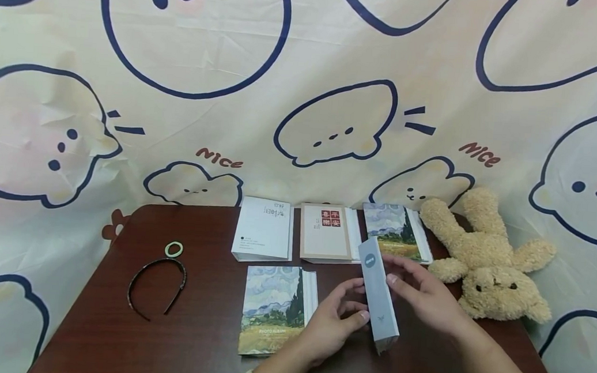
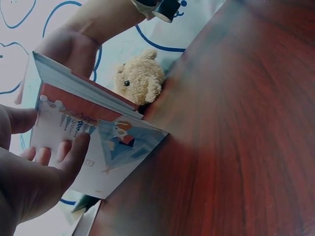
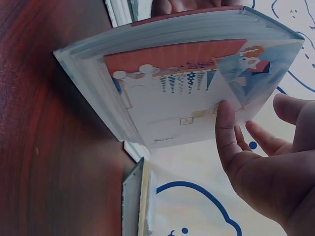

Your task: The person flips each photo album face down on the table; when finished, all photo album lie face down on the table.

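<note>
A photo album (image 1: 380, 296) stands on edge between my hands, its grey-blue spine toward the head camera. Its illustrated cover, red at the top with blue figures, shows in both wrist views (image 2: 106, 142) (image 3: 167, 110). My left hand (image 1: 338, 319) touches the left cover with spread fingertips, its thumb by the spine. On the other side, my right hand (image 1: 428, 297) rests its fingertips against the right cover. Close to the left hand lies a second album (image 1: 271, 306) with a painted landscape cover. Another landscape album (image 1: 391, 227) lies behind the upright one.
Along the back lie a white album (image 1: 261, 230) and a beige one (image 1: 326, 232) with red characters. A plush bear (image 1: 495, 269) lies upside down at right. At left are a black headband (image 1: 138, 276) and a pale green ring (image 1: 174, 249) on the brown table (image 1: 193, 352).
</note>
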A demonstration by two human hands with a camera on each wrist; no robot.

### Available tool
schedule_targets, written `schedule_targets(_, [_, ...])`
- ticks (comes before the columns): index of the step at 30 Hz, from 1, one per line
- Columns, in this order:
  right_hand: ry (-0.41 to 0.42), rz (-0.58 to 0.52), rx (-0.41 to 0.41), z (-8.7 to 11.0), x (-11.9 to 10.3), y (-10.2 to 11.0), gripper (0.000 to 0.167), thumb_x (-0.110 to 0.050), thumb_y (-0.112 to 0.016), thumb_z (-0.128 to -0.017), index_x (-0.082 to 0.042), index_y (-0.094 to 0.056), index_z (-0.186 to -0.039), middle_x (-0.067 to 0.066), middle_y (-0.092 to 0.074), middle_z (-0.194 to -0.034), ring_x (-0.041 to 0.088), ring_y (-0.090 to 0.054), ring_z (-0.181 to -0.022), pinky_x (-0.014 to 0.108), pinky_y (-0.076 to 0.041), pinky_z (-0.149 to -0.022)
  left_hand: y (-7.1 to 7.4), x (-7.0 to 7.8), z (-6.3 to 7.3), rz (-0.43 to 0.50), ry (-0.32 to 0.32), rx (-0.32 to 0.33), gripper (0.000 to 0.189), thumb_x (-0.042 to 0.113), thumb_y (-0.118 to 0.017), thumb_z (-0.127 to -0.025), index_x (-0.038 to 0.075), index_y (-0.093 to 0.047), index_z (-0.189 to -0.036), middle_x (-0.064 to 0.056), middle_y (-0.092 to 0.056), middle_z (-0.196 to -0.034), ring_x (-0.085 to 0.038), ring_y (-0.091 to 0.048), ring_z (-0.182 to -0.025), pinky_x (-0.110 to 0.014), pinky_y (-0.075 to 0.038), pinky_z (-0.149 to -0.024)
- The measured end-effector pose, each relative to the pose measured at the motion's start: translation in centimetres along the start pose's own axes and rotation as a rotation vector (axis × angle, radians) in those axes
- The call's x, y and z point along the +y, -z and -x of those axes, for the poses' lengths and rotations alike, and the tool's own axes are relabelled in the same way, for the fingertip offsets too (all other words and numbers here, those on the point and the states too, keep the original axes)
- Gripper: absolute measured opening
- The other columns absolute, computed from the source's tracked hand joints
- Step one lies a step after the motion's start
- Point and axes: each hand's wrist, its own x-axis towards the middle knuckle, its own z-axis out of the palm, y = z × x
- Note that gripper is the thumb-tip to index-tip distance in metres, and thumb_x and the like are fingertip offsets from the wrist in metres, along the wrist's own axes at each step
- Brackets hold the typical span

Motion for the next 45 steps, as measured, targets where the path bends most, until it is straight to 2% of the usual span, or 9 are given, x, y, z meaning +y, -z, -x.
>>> schedule_targets(8, [0.098, -0.015, 0.0, 0.0, -0.6, 0.6, 0.047, -0.021, -0.057, -0.109, -0.012, -0.047, -0.154, 0.017, -0.058, -0.139, 0.025, -0.063, -0.112, 0.034, -0.057, -0.088, -0.6, -0.7, 0.0, -0.055, 0.011, -0.003, 0.058, 0.007, -0.07, -0.098, 0.023, -0.05, -0.15, -0.004, -0.053, -0.138, -0.022, -0.063, -0.118, -0.029, -0.057, -0.087])
schedule_targets(11, [0.108, 0.006, 0.014, 0.2, -0.6, 0.8, 0.046, -0.02, -0.058, -0.108, -0.014, -0.05, -0.153, 0.016, -0.057, -0.143, 0.023, -0.063, -0.113, 0.032, -0.057, -0.088, -0.8, -0.9, -0.1, -0.088, 0.022, -0.003, 0.059, 0.011, -0.071, -0.098, 0.024, -0.049, -0.151, -0.005, -0.054, -0.138, -0.02, -0.064, -0.117, -0.026, -0.057, -0.085])
schedule_targets(16, [0.098, 0.053, 0.039, 0.3, -0.5, 1.1, 0.041, -0.02, -0.059, -0.107, -0.015, -0.057, -0.148, 0.015, -0.058, -0.144, 0.02, -0.064, -0.111, 0.03, -0.056, -0.085, -1.0, -1.3, -0.2, -0.12, 0.036, -0.009, 0.06, 0.014, -0.072, -0.097, 0.024, -0.049, -0.151, -0.006, -0.053, -0.138, -0.019, -0.065, -0.116, -0.026, -0.056, -0.084])
schedule_targets(21, [0.082, 0.064, 0.046, 0.5, -0.5, 1.3, 0.038, -0.022, -0.059, -0.107, -0.013, -0.06, -0.145, 0.014, -0.061, -0.139, 0.019, -0.065, -0.106, 0.03, -0.056, -0.083, -1.1, -1.8, -0.3, -0.109, 0.051, -0.015, 0.061, 0.012, -0.073, -0.096, 0.023, -0.049, -0.15, -0.002, -0.054, -0.135, -0.018, -0.065, -0.114, -0.026, -0.057, -0.084])
schedule_targets(30, [0.042, 0.096, 0.056, 0.7, -0.5, 1.9, 0.038, -0.025, -0.06, -0.107, -0.012, -0.059, -0.143, 0.013, -0.065, -0.127, 0.019, -0.065, -0.099, 0.03, -0.056, -0.079, -1.3, -2.3, -0.3, -0.115, 0.091, -0.022, 0.063, 0.008, -0.074, -0.094, 0.024, -0.05, -0.149, 0.0, -0.054, -0.135, -0.021, -0.065, -0.114, -0.03, -0.058, -0.082])
schedule_targets(37, [0.011, 0.111, 0.1, 0.8, 0.1, 2.1, 0.042, -0.026, -0.069, -0.102, -0.013, -0.06, -0.141, 0.011, -0.068, -0.112, 0.02, -0.067, -0.096, 0.031, -0.057, -0.076, -1.3, -2.4, -0.4, -0.134, 0.109, -0.039, 0.063, 0.007, -0.074, -0.093, 0.024, -0.051, -0.149, 0.0, -0.056, -0.137, -0.022, -0.063, -0.118, -0.034, -0.058, -0.084])
schedule_targets(45, [-0.022, 0.088, 0.121, 1.3, 0.6, 2.6, 0.044, -0.022, -0.069, -0.102, -0.008, -0.058, -0.142, 0.015, -0.067, -0.117, 0.02, -0.066, -0.098, 0.031, -0.057, -0.074, -1.2, -2.8, -0.1, -0.194, 0.103, -0.058, 0.064, 0.009, -0.075, -0.093, 0.02, -0.052, -0.151, 0.0, -0.054, -0.142, -0.022, -0.062, -0.123, -0.028, -0.056, -0.089])
